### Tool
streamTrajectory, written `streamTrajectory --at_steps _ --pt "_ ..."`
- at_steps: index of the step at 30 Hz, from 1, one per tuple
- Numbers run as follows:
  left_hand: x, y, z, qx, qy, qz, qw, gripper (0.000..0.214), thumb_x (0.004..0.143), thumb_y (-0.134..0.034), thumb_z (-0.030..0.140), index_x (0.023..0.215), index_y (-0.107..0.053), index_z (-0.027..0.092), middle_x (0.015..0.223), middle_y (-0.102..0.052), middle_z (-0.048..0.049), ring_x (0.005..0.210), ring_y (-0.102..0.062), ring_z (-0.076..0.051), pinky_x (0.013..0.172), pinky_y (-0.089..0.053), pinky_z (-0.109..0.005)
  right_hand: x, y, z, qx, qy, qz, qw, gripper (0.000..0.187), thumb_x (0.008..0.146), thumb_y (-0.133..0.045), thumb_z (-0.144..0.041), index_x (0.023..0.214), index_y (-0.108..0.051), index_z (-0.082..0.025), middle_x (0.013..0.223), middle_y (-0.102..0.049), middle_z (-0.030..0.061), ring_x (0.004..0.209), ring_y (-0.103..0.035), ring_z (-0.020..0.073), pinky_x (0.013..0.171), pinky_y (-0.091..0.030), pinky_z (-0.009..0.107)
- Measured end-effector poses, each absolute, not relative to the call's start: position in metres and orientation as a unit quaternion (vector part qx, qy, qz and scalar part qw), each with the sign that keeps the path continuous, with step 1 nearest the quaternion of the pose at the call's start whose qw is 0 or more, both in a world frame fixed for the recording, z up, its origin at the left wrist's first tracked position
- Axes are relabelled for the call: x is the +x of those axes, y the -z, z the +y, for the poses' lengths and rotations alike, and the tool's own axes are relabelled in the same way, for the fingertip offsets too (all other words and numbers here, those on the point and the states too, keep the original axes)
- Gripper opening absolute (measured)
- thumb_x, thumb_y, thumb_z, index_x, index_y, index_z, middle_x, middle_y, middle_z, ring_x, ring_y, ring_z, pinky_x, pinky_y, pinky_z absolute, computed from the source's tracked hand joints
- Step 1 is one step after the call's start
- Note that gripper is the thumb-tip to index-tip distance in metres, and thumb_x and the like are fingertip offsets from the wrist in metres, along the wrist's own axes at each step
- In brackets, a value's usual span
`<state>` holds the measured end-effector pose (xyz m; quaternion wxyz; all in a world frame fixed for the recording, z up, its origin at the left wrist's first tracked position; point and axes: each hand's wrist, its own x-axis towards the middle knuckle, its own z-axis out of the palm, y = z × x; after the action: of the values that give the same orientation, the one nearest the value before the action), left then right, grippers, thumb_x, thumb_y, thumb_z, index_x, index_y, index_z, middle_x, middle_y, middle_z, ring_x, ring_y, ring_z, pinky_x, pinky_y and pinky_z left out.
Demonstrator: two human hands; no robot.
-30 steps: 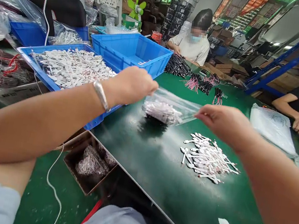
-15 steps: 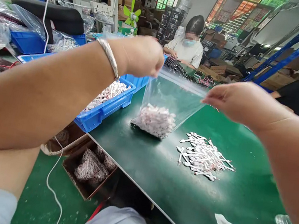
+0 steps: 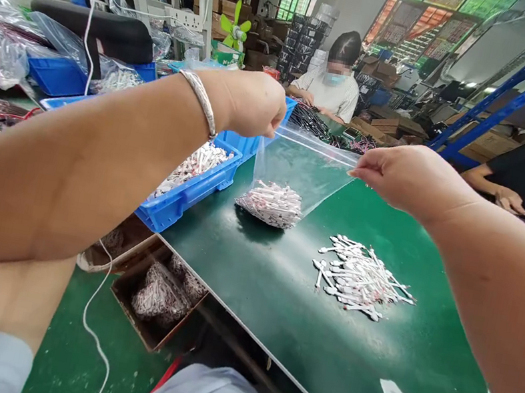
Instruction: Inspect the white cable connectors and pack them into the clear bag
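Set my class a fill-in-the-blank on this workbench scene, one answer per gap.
1. The ____ hand wears a silver bangle.
2. The left hand and right hand pinch the top of a clear plastic ____.
3. A loose pile of white wires lies to the ____ of the bundle.
4. The crate is ____.

Missing words: left; bag; right; blue.

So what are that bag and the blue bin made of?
The bag looks like thin, clear, glossy plastic film: you can see through it, and it shines. The blue bin looks like rigid moulded plastic, judging by its even colour and ribbed wall.
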<state>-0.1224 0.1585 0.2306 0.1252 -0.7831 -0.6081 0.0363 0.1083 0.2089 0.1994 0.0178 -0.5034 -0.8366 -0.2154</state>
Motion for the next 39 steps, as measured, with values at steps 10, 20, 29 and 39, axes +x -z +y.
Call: streamTrajectory --at_steps 10,20,29,39 --pt "-0.124 -0.235 0.2 -0.772 0.009 -0.6 0.21 0.03 0.089 -0.046 0.029 0.096 -0.069 0.01 0.093 -0.067 -0.0064 0.078 -0.052 -0.014 0.073 -0.04 -0.025 0.096 -0.215 0.235 -0.564 0.201 -0.795 0.103 0.031 0.084 -0.053 -0.033 0.086 -0.07 -0.008 0.078 -0.068 0.0082 0.072 -0.055 0.0147 0.06 -0.032 0.029" --pt "-0.143 -0.195 0.206 -0.799 0.025 -0.57 0.19 0.026 0.087 -0.048 0.028 0.089 -0.069 0.013 0.082 -0.067 -0.0028 0.071 -0.048 -0.011 0.072 -0.038 -0.022 0.1 -0.173 0.212 -0.517 0.219 -0.823 0.087 0.025 0.086 -0.049 -0.028 0.09 -0.07 -0.015 0.085 -0.07 0.013 0.079 -0.062 0.0257 0.062 -0.038 0.032" --pt "-0.149 -0.173 0.195 -0.827 0.047 -0.526 0.194 0.028 0.082 -0.05 0.032 0.094 -0.068 0.014 0.098 -0.063 -0.0085 0.094 -0.054 -0.021 0.081 -0.04 -0.031 0.112 -0.147 0.191 -0.452 0.158 -0.867 0.136 0.03 0.088 -0.046 -0.026 0.113 -0.063 -0.018 0.108 -0.066 0.0077 0.096 -0.061 0.0233 0.08 -0.046 0.033" --pt "-0.114 -0.143 0.163 -0.872 0.009 -0.42 0.249 0.014 0.079 -0.052 0.018 0.08 -0.066 0.015 0.1 -0.064 -0.01 0.103 -0.05 -0.026 0.081 -0.038 -0.038 0.155 -0.12 0.171 -0.445 0.067 -0.874 0.185 0.041 0.088 -0.046 -0.035 0.125 -0.053 -0.018 0.119 -0.06 0.0089 0.103 -0.058 0.0233 0.085 -0.049 0.037"
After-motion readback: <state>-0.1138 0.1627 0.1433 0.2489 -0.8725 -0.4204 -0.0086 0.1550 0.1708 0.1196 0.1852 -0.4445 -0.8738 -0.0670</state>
